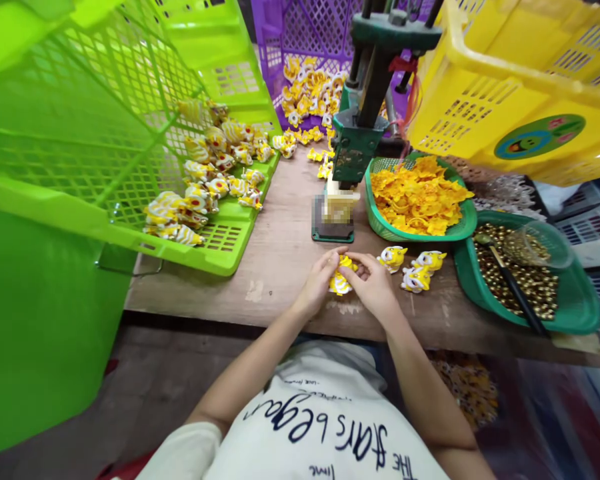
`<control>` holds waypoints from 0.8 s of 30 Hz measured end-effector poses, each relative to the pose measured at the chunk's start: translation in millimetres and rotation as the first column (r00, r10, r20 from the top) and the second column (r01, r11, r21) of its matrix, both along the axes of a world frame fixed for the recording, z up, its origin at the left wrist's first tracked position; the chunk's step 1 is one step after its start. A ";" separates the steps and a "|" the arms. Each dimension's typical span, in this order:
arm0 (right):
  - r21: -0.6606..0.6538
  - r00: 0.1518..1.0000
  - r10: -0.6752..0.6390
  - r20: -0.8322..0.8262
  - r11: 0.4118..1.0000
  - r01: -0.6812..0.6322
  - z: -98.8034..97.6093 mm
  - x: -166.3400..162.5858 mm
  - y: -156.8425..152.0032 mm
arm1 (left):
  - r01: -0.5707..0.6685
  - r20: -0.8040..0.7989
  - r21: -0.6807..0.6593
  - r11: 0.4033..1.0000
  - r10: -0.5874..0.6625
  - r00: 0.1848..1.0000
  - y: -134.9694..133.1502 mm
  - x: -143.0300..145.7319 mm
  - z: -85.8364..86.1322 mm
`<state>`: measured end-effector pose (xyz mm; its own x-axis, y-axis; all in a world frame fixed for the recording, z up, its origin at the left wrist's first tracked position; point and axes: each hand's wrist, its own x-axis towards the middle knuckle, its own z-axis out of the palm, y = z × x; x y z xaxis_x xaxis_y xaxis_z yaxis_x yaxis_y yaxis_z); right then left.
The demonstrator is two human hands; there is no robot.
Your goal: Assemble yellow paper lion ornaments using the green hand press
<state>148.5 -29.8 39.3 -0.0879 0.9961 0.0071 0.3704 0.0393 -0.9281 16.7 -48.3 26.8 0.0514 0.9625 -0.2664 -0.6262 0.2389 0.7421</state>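
Observation:
My left hand [321, 279] and my right hand [373, 280] meet over the near part of the table, fingers closed from both sides around a yellow-and-white plastic toy figure [341, 277]. Fingertips cover part of its top. Just right of my right hand lie a similar animal-shaped piece [393, 258] and a close pair of them [423, 272]. Straight ahead of my hands stands a green hand press [356, 143]; its base [333, 230] is partly blurred out.
A tipped green crate [220, 257] with striped figures is at left. Behind the press is a purple crate [320, 30] of parts. At right stand a green basket [405, 235] of yellow pieces, a green tub [587, 310] of gold beads with a spoon [515, 287], and a yellow crate [480, 100].

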 end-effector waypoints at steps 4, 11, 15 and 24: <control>0.027 0.997 0.062 0.037 0.998 -0.063 3.7 17.9 4.0 | 0.000 -0.020 -0.082 0.997 -0.001 1.000 3.1 -8.3 3.9; 0.014 0.853 0.373 0.365 0.914 -0.406 -8.3 31.9 -4.7 | 0.016 0.097 -0.331 0.943 0.017 0.995 12.0 -29.3 8.7; 0.138 0.861 0.082 0.502 0.975 -0.173 -22.8 22.2 -17.1 | 0.010 0.104 -0.337 0.941 0.027 0.994 10.2 -29.1 7.9; 0.193 0.840 -0.100 0.534 0.981 -0.006 -49.1 22.1 -12.9 | 0.016 0.072 -0.318 0.948 0.007 0.997 6.4 -26.8 3.8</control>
